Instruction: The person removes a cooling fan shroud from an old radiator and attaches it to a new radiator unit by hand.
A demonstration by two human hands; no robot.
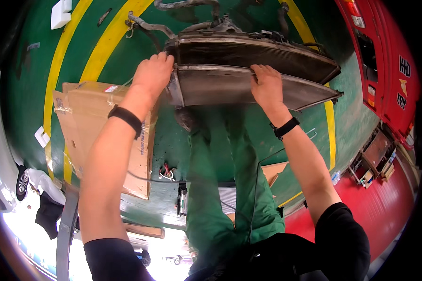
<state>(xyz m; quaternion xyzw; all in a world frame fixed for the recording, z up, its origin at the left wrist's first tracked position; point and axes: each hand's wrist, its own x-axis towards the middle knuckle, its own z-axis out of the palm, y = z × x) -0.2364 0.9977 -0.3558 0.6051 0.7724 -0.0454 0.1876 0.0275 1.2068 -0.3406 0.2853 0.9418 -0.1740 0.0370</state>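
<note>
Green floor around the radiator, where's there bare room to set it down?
Bare green floor lies left of the yellow stripes, and a patch between radiator assembly and red cabinet. Crowded: the cardboard box under the left hand, hoses behind, and parts by the legs below the right hand.

1 head-worn fisheye looks steeply down, close on both hands, radiator assembly (248,70) at 12 o'clock, green floor (173,140) beyond

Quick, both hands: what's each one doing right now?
Left hand: closed on the left end of the radiator assembly.
Right hand: gripping the upper edge of its front panel.
</note>
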